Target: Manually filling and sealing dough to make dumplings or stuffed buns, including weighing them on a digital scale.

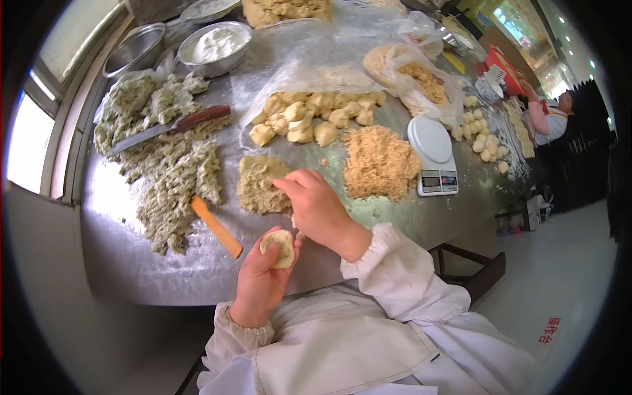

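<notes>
A small round of dough (279, 248) lies cupped in my left hand (262, 276), with the thumb pressed on some greenish filling at its middle. My right hand (316, 205) reaches over a flat mound of pale green filling (259, 187), thumb and forefinger together at its right side. Whether a bit of filling is pinched between them I cannot tell. Beyond the mound, pieces of yellow dough (300, 121) sit partly beneath clear plastic sheeting (316, 64). Right of my right hand is a heap of orange, crumbly filling (380, 165), beside a white digital scale (437, 153).
Green-flecked filling (173, 182) covers the steel table's (123, 276) left side, with a red-handled knife (168, 129) on it and an orange scraper strip (217, 228) nearby. Metal bowls (216, 49) stand behind. Dough balls (481, 131) lie at the right; another person (550, 121) is farther off.
</notes>
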{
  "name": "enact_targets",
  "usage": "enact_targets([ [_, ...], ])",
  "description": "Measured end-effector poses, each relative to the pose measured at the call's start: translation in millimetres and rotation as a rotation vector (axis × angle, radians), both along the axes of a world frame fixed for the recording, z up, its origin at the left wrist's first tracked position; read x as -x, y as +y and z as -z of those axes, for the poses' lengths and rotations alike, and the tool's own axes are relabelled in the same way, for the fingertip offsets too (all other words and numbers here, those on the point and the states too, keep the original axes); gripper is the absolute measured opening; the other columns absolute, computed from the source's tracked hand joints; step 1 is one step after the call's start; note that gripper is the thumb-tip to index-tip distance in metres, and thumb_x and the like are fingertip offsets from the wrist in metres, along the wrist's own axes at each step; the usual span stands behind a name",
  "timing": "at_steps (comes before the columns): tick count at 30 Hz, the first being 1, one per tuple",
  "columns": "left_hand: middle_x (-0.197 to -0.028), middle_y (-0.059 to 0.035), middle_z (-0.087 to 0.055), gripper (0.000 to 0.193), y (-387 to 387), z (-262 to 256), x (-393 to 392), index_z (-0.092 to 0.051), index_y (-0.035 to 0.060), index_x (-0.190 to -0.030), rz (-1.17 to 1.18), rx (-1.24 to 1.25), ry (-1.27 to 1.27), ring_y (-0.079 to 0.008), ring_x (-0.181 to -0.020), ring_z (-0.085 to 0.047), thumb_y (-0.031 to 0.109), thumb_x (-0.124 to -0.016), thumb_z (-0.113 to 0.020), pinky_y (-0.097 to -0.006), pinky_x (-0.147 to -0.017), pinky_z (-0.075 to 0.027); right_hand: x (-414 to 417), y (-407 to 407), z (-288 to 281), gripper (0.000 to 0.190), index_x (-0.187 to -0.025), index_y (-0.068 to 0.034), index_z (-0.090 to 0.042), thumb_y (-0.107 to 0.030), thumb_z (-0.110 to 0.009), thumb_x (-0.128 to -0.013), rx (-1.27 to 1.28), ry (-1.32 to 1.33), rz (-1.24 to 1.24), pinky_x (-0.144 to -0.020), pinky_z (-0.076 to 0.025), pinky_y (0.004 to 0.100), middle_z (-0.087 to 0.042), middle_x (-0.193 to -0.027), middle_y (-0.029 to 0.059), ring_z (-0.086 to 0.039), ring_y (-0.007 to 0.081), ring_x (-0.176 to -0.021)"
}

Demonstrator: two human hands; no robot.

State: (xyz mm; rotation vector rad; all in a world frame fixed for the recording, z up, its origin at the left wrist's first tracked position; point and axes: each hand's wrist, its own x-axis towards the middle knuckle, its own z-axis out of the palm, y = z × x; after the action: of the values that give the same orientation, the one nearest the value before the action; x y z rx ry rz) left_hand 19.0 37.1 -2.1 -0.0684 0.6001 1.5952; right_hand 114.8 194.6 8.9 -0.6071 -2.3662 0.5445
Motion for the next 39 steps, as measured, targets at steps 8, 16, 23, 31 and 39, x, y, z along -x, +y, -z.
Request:
enact_targets([
  [8, -0.123, -0.0154, -0.057, 0.038, 5.1, -4.8, -17.7, -0.042, -0.0033, -0.135, 0.128, 0.083, 0.078, -0.0298, -0.113, -0.06, 0.007, -0.1, -0.051, -0.0372, -0.099, -0.051, -108.3, 10.1, -8.1, 0.029, -0.114, -0.003, -0.062, -0.004, -0.065, -0.085, -0.018, -0.149, 0.629, -0.083, -0.05, 0.0408, -0.06, -0.104, 0.0155, -0.059, 0.0352, -0.094],
  [16, -0.12, -0.0124, -0.059, 0.036, 11.2, -10.2, -30.0, -0.048, 0.001, -0.132, 0.191, 0.013, 0.032, -0.0236, -0.112, -0.06, 0.008, -0.097, -0.057, -0.0329, -0.099, -0.05, -136.5, 34.5, -1.1, 0.021, -0.106, -0.003, -0.066, -0.01, -0.069, -0.087, 0.188, -0.262, 0.566, -0.071, -0.051, 0.0338, -0.063, -0.094, 0.0077, -0.061, 0.0225, -0.083],
  [23, -0.121, -0.0108, -0.055, 0.031, 43.7, -30.9, -51.1, -0.046, 0.0029, -0.128, 0.246, 0.078, 0.136, -0.0252, -0.109, -0.059, 0.012, -0.099, -0.054, -0.0375, -0.099, -0.049, -140.3, 30.9, -36.3, 0.016, -0.112, -0.002, -0.06, -0.008, -0.06, -0.097, 1.312, 0.512, 0.249, -0.069, -0.047, 0.0251, -0.06, -0.089, 0.001, -0.056, 0.0117, -0.078],
  [31, -0.119, -0.0103, -0.055, 0.029, 93.7, -26.8, -79.1, -0.046, 0.0043, -0.128, 0.198, -0.007, -0.08, -0.0217, -0.105, -0.058, 0.019, -0.103, -0.048, -0.0354, -0.091, -0.049, -119.5, -3.7, -27.4, 0.019, -0.108, 0.001, -0.065, -0.011, -0.066, -0.093, 1.045, 0.325, 0.162, -0.066, -0.053, 0.0262, -0.063, -0.095, 0.0024, -0.062, 0.0131, -0.071],
  [39, -0.118, -0.0097, -0.056, 0.034, 94.3, -11.0, -86.8, -0.041, 0.0061, -0.134, 0.134, 0.027, 0.186, -0.0183, -0.104, -0.056, 0.02, -0.104, -0.047, -0.0342, -0.091, -0.046, -115.3, -11.1, -48.7, 0.014, -0.102, -0.003, -0.07, -0.004, -0.065, -0.089, 0.713, 0.17, 0.22, -0.069, -0.053, 0.0309, -0.066, -0.1, 0.0136, -0.068, 0.0218, -0.08],
])
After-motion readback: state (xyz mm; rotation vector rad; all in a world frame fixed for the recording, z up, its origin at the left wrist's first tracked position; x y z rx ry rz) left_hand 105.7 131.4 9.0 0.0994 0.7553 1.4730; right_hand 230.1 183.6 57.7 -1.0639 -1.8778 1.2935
